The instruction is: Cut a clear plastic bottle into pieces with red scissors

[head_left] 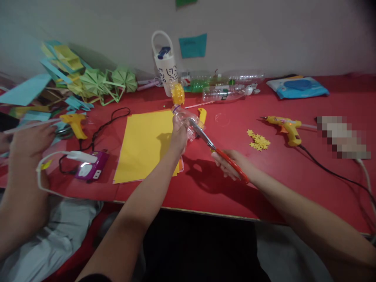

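Clear plastic bottle [190, 116] is gripped in my left hand [179, 135], its neck with a purple ring pointing up and away. My right hand [229, 162] closes around the red handles of a pair of scissors [205, 138]. The metal blades reach up to the bottle beside my left fingers; whether they bite into the plastic I cannot tell. Just behind the bottle lies a yellow-handled tool [202, 116], partly hidden. Yellow paper sheets [143, 147] lie under and left of my left forearm.
At right are yellow stars [259, 141], a glue gun [284, 127] with a cord, and a wipes pack [298, 87]. Plastic bottles [225, 93] and a white tumbler [167, 70] stand behind. A purple power socket [91, 166] and a co-worker's hand [32, 137] are at left.
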The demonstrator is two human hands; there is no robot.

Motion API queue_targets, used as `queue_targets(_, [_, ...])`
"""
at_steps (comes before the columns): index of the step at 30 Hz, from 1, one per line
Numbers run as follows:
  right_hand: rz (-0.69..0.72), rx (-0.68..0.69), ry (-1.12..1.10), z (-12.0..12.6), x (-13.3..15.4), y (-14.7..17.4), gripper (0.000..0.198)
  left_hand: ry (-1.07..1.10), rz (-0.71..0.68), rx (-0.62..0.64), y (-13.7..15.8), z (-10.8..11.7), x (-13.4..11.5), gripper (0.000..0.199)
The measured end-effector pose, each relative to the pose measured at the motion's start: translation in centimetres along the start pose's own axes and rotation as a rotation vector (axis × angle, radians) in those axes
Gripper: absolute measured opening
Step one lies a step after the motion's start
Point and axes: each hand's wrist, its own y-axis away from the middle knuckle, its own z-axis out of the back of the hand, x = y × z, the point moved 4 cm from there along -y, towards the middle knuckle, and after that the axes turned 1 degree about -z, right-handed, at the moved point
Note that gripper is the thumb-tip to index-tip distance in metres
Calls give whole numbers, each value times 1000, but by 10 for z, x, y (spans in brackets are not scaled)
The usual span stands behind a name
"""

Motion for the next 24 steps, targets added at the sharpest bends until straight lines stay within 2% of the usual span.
queue_targets(3, [-30,-15,24,0,1,2,57,-15,-56,56,-1,0,-1,15])
queue_targets(7, [-46,-28,32,0,4,5,57,-21,-63,52,-3,1,0,18])
queue_targets(12, [6,11,-4,-2,3,2,60,-41,-81,13,-3,1,-2,15])
queue_targets(17, [31,27,-25,-1,0,-1,60,-40,-83,66,-6,4,-1,16])
queue_targets(20, [15,13,-26,0,1,0,58,-129,-147,131,-10,8,4,24])
queue_targets(24, [15,8,-39,0,4,1,58,-272,-234,248,-12,10,10,44])
